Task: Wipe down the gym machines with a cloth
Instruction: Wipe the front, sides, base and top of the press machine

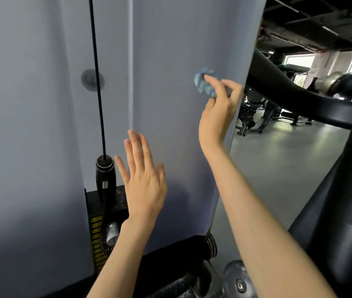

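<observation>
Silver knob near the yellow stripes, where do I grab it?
Pinch the silver knob round its sides, probably coming straight from the front: it is a short cylinder sticking out toward you from the black stack. A coiled cord hangs close on its left, so stay to its right. The open left hand is nearest; the right hand holds the cloth.

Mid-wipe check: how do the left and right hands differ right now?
The right hand grips the blue-and-white cloth; the left hand holds nothing. The right hand's fingers curl round the cloth; the left hand's are straight and spread. The right hand is up near the right edge of the grey panel; the left hand sits lower, nearer the black cable. Both are bare and reach toward the panel.
</observation>
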A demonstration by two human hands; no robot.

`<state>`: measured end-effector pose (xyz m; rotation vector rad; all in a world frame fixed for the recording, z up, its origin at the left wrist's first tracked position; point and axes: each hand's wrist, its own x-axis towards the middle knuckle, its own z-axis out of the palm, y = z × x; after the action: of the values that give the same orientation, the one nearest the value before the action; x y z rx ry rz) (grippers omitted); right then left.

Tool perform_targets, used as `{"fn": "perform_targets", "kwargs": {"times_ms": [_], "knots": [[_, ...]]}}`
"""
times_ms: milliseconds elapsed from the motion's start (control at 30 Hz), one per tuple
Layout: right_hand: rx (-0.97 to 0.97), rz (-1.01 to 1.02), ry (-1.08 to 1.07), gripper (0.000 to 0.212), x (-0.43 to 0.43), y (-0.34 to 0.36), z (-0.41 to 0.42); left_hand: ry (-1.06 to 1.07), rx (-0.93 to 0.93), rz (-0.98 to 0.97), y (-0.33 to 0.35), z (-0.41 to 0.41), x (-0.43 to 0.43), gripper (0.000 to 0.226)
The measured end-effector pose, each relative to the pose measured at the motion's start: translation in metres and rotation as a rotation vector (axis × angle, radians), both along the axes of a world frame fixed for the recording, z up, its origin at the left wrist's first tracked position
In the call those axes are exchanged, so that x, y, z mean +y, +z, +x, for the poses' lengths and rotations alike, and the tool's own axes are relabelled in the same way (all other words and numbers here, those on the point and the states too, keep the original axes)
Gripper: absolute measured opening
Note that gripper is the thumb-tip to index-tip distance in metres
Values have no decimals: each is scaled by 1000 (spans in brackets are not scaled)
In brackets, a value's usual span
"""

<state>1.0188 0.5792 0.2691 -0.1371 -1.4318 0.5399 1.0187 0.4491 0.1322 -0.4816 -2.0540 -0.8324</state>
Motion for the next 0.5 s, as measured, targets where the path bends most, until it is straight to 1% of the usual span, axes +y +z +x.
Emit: {"fn": "perform_targets", "kwargs": {"times_ms": [67,133,200,267,400,433,500], "knots": [[12,136,-21,65,14,21,-10,2,16,-15,-1,-3,-3,74],[-25,181,-70,67,19,14,-12,5,26,-39,-2,-6,-6,74],[-88,234,-154,66,21,-15,-11,-3,15,-53,-1,-6,-8,75],[-159,293,-218,70,27,-49,-6,-14,-3,-63,0,-4,-10,76],[-332,289,-230,79,30,-93,13,-6,-25,-120,-1,-3,-18,77],[-368,278,-197,76,28,-94,18,1,-29,-125,-1,-2,-19,78],[-405,260,-127,63,26,-78,23,15,-31,-122,-1,1,-19,80]]}}
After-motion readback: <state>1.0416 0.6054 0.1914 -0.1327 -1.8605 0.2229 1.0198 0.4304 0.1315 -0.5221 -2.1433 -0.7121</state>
